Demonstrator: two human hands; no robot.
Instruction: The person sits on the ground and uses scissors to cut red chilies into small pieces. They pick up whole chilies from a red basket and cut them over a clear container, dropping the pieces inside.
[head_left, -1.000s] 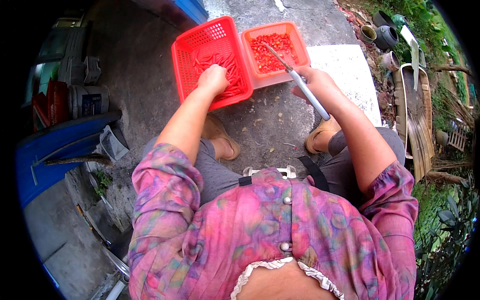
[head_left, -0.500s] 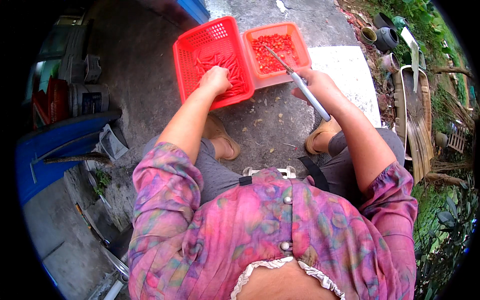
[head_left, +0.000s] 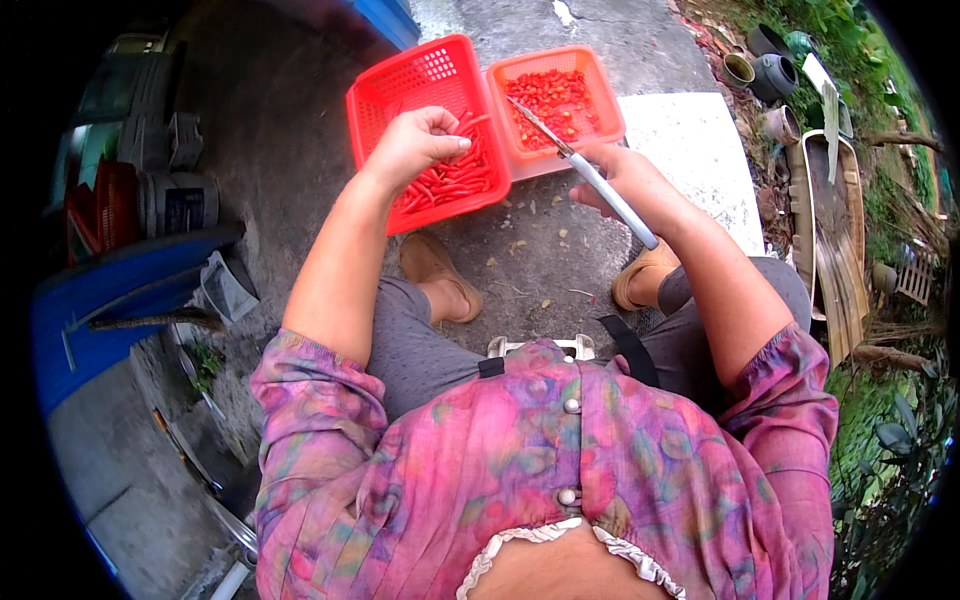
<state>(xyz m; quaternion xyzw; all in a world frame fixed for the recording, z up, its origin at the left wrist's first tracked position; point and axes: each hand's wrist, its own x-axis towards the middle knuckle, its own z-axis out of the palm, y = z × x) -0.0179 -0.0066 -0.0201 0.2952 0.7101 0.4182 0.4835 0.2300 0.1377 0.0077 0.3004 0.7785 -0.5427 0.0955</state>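
Observation:
My left hand (head_left: 418, 148) is raised over the red plastic basket (head_left: 398, 82), its fingers pinched on a long red chili pepper (head_left: 474, 122) that points right. Below it, many whole red chilies (head_left: 462, 183) lie in that basket. A pair of scissors (head_left: 608, 190) with pale grey-blue handles is gripped in my right hand (head_left: 640, 182). Its blades slant up and left across the near edge of a lighter orange-red basket (head_left: 610, 112), which holds chopped red chili pieces (head_left: 548, 90). How far the blades are parted, I cannot tell.
A white board (head_left: 690, 150) lies right of the baskets on the concrete ground. My feet in tan shoes (head_left: 437, 270) stand just below the baskets. Pots (head_left: 772, 76) and a long weathered trough (head_left: 828, 240) line the right side. Buckets (head_left: 185, 200) stand at left.
My left hand has risen out of the heap of whole chilies and moved slightly up and left, with a chili now in its fingers. The scissors have shifted slightly left.

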